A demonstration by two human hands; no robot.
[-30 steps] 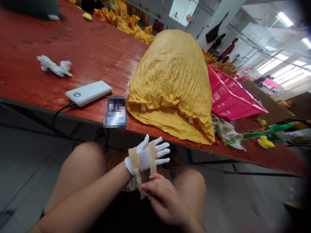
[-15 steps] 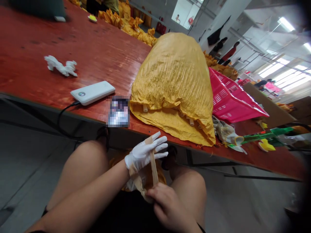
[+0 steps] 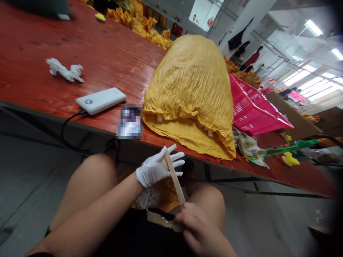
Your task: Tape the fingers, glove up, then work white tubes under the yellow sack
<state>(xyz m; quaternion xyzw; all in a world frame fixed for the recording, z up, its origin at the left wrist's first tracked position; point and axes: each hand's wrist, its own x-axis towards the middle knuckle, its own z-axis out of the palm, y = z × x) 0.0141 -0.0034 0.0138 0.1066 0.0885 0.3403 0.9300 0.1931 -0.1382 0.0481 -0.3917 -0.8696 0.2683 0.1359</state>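
My left hand (image 3: pixel 154 169) wears a thin white glove, and its fingers are stretched out and spread over my lap. A beige strip of tape (image 3: pixel 176 184) runs from beside the thumb and fingers of that hand down to my right hand. My right hand (image 3: pixel 194 225), bare, is closed on the lower part of the strip. A loose, crinkled tail of the same strip trails left from its fingers across the black clothing. Below the gloved hand, white pieces (image 3: pixel 147 198) lie on yellow sacking (image 3: pixel 166 200) between my knees.
On the red table (image 3: pixel 107 53) stands a full yellow sack (image 3: pixel 190 78), its mouth toward me with pale rods showing. Left of it are a white power bank (image 3: pixel 102 100) with a cable and crumpled white cloth (image 3: pixel 64 70). A pink basket (image 3: pixel 254 107) is at right.
The strip has come off the left wrist, where it was looped, and its tail now hangs loose. My right hand has moved right and slightly down, pulling the strip straighter.
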